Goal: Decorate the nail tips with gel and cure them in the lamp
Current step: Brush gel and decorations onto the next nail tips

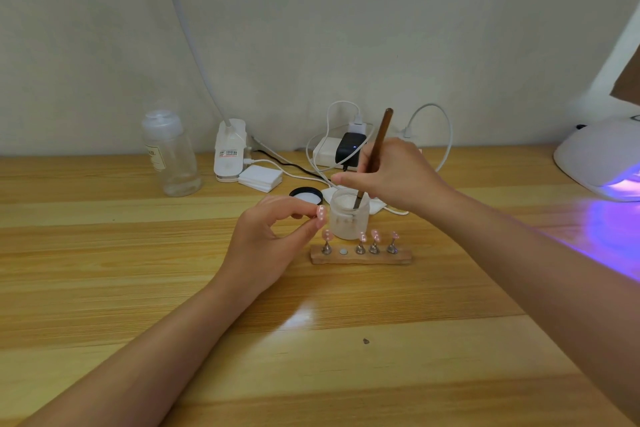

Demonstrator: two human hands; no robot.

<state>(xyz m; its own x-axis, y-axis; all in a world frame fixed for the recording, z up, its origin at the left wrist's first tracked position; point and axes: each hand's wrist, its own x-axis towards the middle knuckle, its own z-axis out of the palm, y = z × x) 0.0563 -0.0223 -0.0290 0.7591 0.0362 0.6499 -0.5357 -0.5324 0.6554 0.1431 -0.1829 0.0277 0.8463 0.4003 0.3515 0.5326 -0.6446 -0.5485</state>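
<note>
My left hand point(273, 239) pinches a pink nail tip point(321, 215) with white dots, held just left of a frosted jar point(348, 218). My right hand point(398, 177) grips a brown brush point(379, 142) whose tip dips into the jar. In front of the jar lies a wooden holder strip point(362, 257) with several pink nail tips point(375, 236) on metal stands and one bare magnet spot. The white curing lamp point(599, 159) at the far right glows purple.
A black jar lid point(306, 195) lies behind my left hand. A clear bottle point(171, 152), a white clamp lamp base point(230, 152), a stack of white pads point(260, 177), and a power strip with cables point(346, 149) stand along the wall.
</note>
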